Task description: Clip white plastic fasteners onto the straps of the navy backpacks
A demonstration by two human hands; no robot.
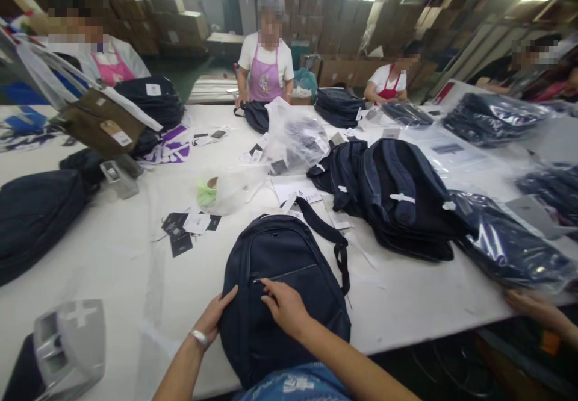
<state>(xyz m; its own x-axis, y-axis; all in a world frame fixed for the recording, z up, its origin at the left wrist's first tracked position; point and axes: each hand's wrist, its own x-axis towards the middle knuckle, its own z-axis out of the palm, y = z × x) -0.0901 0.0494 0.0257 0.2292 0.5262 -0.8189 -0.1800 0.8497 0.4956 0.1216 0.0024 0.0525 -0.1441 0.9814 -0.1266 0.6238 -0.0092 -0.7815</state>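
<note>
A dark navy backpack (289, 323) lies on the white table right in front of me, its front pocket facing up. At its left edge, my left hand (217, 313) grips the side, thumb on top and the other fingers partly hidden. My right hand (286, 306) is over the front pocket, fingers bent together at the small metal zipper pull (256, 280) on the left end of the pocket zip. A black strap (323, 223) trails from the bag's upper right onto the table.
Stacked navy backpacks (401, 196) stand to the right, beside plastic-wrapped bags (510, 238). Black tags (180, 232), a green tape roll (208, 191) and a grey tape dispenser (72, 341) lie leftward. Several co-workers stand around the table; one co-worker's hand (533, 304) is at the right edge.
</note>
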